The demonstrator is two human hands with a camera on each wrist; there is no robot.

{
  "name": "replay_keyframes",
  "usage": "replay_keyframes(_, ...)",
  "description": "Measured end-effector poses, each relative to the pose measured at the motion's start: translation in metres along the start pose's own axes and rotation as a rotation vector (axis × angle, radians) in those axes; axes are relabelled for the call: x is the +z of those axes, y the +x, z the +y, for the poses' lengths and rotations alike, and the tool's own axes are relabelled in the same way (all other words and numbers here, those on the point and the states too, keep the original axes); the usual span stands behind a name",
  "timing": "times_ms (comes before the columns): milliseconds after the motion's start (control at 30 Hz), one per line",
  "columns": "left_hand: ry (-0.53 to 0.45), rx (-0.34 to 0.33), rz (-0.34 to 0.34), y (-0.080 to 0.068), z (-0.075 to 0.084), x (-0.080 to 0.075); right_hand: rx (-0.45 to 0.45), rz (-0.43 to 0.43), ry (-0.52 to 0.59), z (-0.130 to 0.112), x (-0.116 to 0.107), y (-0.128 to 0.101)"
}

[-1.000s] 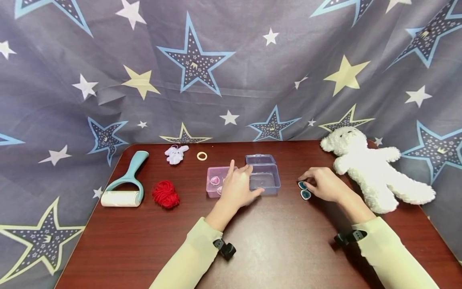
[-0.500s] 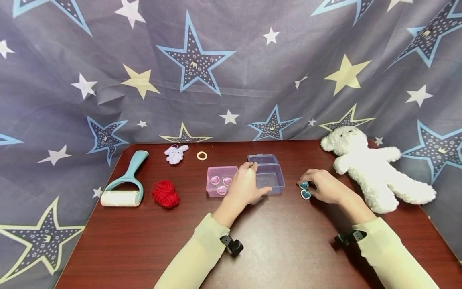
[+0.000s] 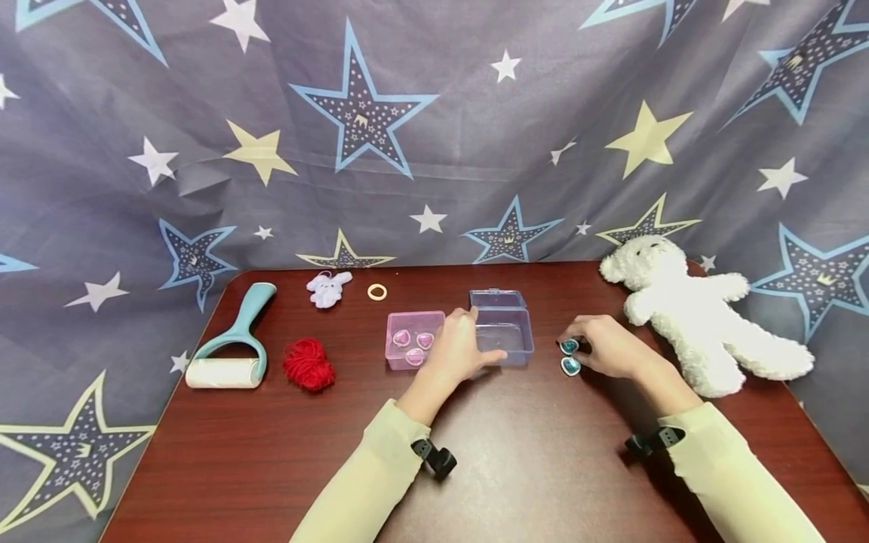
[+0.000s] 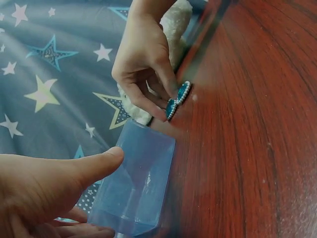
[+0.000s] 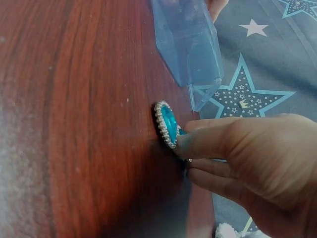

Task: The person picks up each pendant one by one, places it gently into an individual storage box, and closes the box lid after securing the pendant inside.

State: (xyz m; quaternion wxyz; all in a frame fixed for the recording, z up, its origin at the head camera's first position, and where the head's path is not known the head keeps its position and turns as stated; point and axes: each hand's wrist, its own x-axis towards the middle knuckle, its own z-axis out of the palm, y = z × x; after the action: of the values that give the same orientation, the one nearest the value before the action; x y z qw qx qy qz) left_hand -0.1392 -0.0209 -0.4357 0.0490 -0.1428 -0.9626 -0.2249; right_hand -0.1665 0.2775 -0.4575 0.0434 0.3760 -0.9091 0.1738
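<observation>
My left hand (image 3: 456,348) grips a small clear blue plastic box (image 3: 511,339) at its left side, thumb along the front and fingers behind. The box's lid (image 3: 498,299) is folded back. In the left wrist view the thumb lies against the box wall (image 4: 143,168). Right of the box, my right hand (image 3: 600,347) pinches a teal gem (image 3: 568,346) with a beaded edge between thumb and fingertips. A matching gem (image 3: 570,366) lies just in front of it; the right wrist view shows this gem (image 5: 168,125) close up, the pinched one mostly hidden behind the thumb.
Left of the blue box stands a pink box (image 3: 397,320) with several pink gems (image 3: 402,338). Farther left are red yarn (image 3: 308,365), a lint roller (image 3: 237,339), a small plush toy (image 3: 329,289) and a cream ring (image 3: 376,292). A white teddy bear (image 3: 686,317) lies at the right.
My left hand and the blue box have shifted a little to the right, uncovering the pink gems. The right hand has stayed at the teal gems, with its fingers moving slightly.
</observation>
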Motion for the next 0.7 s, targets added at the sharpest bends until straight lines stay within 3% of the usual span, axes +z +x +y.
replay_keyframes(200,0.036,0.021,-0.038,0.004,0.0,0.0,0.021,-0.012,0.015,0.0,-0.002,0.001)
replay_keyframes(433,0.059,-0.019,-0.076,0.007,0.003,0.0,0.055,-0.025,0.036,-0.002,-0.008,0.005)
replay_keyframes(700,0.092,-0.021,-0.046,0.007,0.006,0.0,0.073,0.028,0.046,-0.002,-0.016,0.014)
